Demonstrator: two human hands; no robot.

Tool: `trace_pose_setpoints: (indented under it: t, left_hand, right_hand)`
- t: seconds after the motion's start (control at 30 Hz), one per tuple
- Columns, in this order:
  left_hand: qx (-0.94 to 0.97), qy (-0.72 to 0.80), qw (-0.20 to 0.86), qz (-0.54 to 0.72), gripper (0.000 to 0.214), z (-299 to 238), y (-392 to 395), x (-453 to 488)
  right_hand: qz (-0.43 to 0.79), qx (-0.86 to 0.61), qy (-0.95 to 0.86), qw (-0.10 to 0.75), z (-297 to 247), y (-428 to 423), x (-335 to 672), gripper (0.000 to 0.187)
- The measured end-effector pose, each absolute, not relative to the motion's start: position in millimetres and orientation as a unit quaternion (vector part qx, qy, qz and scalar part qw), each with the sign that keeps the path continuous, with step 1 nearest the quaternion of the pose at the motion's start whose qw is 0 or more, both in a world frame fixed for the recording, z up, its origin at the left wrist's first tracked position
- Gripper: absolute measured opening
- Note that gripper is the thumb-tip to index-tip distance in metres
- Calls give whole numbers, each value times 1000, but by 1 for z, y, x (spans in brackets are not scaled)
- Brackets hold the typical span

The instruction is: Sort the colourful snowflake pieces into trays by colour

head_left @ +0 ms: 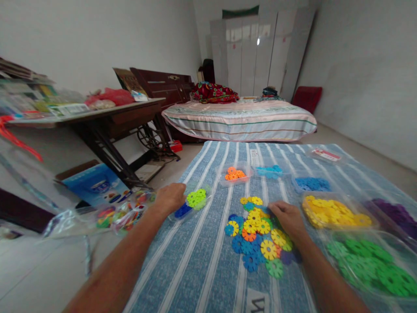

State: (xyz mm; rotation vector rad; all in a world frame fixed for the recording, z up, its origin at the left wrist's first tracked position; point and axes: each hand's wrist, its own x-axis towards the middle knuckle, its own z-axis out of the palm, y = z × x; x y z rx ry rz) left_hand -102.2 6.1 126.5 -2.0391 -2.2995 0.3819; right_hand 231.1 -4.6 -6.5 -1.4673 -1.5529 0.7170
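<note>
A loose pile of flat, flower-shaped plastic discs [257, 241] in yellow, blue, orange and green lies on a blue striped cloth [202, 261]. My right hand [288, 217] rests on the pile's right side with its fingers curled down into the pieces; what they hold is hidden. My left hand [171, 198] is closed over the near rim of a clear tray [195, 202] that holds lime-green and dark blue discs.
Clear trays of sorted discs stand around: orange [234, 174], light blue [270, 171], dark blue [311, 184], yellow [335, 213], green [371, 263], purple [395, 215]. A plastic bag of mixed pieces [124, 213] lies left. A table [97, 117] and bed [241, 117] stand behind.
</note>
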Motion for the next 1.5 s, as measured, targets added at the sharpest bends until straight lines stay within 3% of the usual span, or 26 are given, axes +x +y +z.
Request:
trace_pose_setpoints:
  t: [0.07, 0.2, 0.33, 0.57, 0.87, 1.07, 1.33, 1.5]
  left_hand:
    - [-679, -730, 19, 78, 24, 129, 3, -87]
    - [-768, -633, -96, -19, 16, 116, -2, -42]
    - [-817, -555, -148, -45, 16, 87, -1, 9]
    - [-811, -575, -103, 1, 26, 55, 13, 55]
    - [-815, -573, -81, -12, 21, 45, 13, 48]
    - [-822, -565, -65, -6, 18, 42, 6, 46]
    - [-828, -559, -37, -37, 30, 34, 2, 41]
    - [-815, -577, -31, -42, 32, 55, -3, 27]
  right_hand:
    - [285, -591, -620, 430, -8, -4, 231, 36]
    - [286, -590, -621, 429, -11, -3, 232, 37]
    - [286, -595, -619, 425, -11, -3, 233, 38]
    - [279, -588, -629, 424, -8, -3, 232, 37]
    - [279, -589, -628, 426, -10, 0, 232, 38]
    - [284, -587, -624, 431, -8, -2, 231, 37]
    - [284, -588, -626, 426, -9, -3, 232, 37]
    - [299, -590, -623, 417, -9, -4, 232, 37]
